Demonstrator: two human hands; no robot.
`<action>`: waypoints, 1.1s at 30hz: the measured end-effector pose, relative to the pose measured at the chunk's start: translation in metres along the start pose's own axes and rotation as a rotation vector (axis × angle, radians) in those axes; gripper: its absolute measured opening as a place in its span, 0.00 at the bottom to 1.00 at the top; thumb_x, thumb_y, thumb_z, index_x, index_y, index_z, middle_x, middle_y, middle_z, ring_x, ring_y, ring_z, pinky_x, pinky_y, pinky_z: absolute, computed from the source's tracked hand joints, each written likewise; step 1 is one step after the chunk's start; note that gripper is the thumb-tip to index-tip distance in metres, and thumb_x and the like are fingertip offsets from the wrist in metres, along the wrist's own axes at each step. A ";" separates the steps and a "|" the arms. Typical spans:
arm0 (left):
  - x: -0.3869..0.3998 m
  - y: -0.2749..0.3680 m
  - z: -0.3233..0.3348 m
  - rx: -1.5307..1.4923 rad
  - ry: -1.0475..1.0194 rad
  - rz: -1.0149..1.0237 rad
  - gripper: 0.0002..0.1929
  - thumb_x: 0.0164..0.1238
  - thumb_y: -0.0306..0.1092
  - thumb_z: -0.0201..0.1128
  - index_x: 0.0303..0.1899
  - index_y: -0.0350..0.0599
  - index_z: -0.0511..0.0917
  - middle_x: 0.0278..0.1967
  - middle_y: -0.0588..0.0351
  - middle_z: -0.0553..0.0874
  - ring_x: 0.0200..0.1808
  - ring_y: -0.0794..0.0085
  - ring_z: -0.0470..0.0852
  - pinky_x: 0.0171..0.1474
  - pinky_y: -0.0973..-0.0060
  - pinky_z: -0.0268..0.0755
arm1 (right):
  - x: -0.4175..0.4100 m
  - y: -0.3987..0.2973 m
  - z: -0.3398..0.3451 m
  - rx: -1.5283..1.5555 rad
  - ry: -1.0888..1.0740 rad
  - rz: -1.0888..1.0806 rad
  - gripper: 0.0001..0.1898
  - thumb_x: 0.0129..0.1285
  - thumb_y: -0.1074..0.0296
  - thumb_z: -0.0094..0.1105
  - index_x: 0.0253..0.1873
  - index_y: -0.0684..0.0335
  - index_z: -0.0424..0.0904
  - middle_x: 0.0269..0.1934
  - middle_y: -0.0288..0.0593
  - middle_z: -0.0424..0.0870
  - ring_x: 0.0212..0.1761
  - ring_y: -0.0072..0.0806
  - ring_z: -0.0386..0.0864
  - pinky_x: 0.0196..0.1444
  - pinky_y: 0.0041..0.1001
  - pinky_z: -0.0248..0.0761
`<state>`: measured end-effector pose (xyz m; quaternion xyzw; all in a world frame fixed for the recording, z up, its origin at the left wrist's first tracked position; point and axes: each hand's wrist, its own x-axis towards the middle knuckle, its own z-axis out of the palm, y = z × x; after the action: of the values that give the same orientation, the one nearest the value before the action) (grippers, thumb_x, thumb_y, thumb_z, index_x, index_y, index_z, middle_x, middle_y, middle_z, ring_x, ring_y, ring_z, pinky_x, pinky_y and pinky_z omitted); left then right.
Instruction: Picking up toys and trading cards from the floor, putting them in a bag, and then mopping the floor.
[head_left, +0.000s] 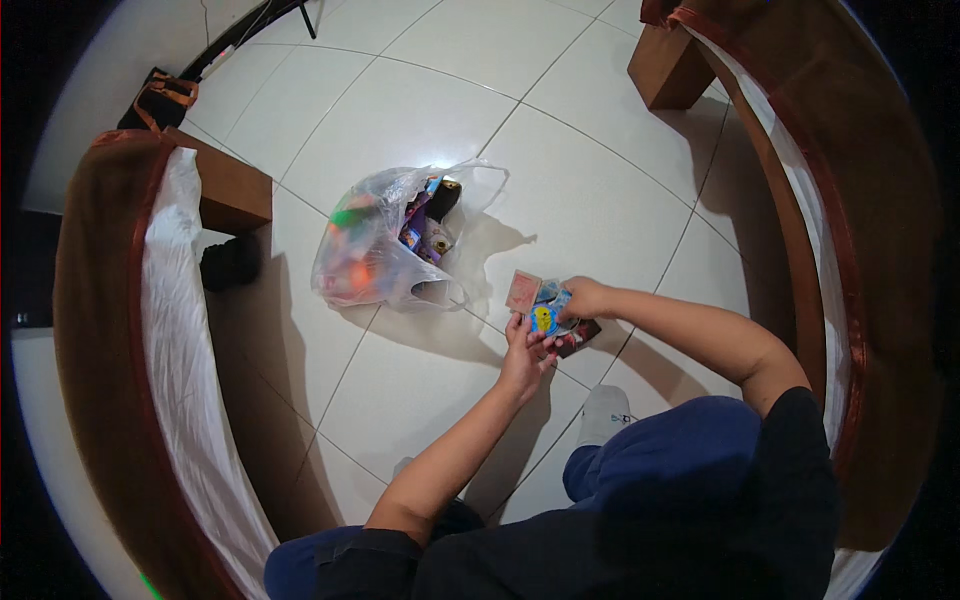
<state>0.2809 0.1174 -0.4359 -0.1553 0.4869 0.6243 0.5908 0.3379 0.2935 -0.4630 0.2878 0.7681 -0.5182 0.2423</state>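
Note:
My left hand (523, 360) supports a bundle of small flat items from below. A red-patterned card (523, 291) sticks up at its left, beside a blue disc with a yellow figure (545, 319). My right hand (587, 298) grips the same bundle from the right, around a blue-and-clear piece (559, 298) that is too small to identify. Under the hands shows a dark red printed packet (577, 339). To the upper left, a translucent plastic bag (386, 199) lies on the floor, its mouth facing right. Colourful wrappers (412, 234) and a black item (444, 199) show in the opening.
White floor tiles (600, 172) stretch between two beds, with a brown cover (97, 315) on the left one and a brown bed leg (667, 71) at right. A black-and-orange bag (159, 99) stands by the wall. One dark object (230, 264) sits beside the left bed.

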 end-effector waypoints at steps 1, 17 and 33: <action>0.000 0.003 -0.001 0.004 0.000 0.000 0.28 0.62 0.55 0.50 0.60 0.62 0.52 0.39 0.59 0.70 0.39 0.71 0.72 0.43 0.62 0.65 | 0.001 -0.001 -0.007 0.003 0.002 -0.001 0.20 0.36 0.63 0.69 0.37 0.67 0.79 0.34 0.51 0.81 0.34 0.37 0.79 0.40 0.30 0.72; -0.105 0.196 0.048 1.418 -0.082 1.344 0.20 0.39 0.22 0.53 0.42 0.42 0.75 0.44 0.48 0.73 0.49 0.57 0.70 0.53 0.68 0.59 | -0.023 -0.100 -0.126 0.478 -0.201 -0.106 0.27 0.47 0.72 0.64 0.53 0.68 0.64 0.45 0.44 0.74 0.48 0.28 0.73 0.50 0.27 0.67; -0.111 0.204 0.004 1.785 0.316 1.305 0.11 0.38 0.24 0.61 0.29 0.48 0.74 0.53 0.55 0.70 0.58 0.58 0.62 0.61 0.62 0.43 | 0.055 -0.240 -0.024 0.389 -0.264 -0.432 0.29 0.57 0.67 0.54 0.62 0.65 0.54 0.52 0.49 0.68 0.49 0.37 0.73 0.42 0.34 0.74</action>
<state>0.1294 0.0904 -0.2617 0.5325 0.8185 0.2146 -0.0192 0.1307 0.2548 -0.3345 0.0891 0.6599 -0.7276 0.1647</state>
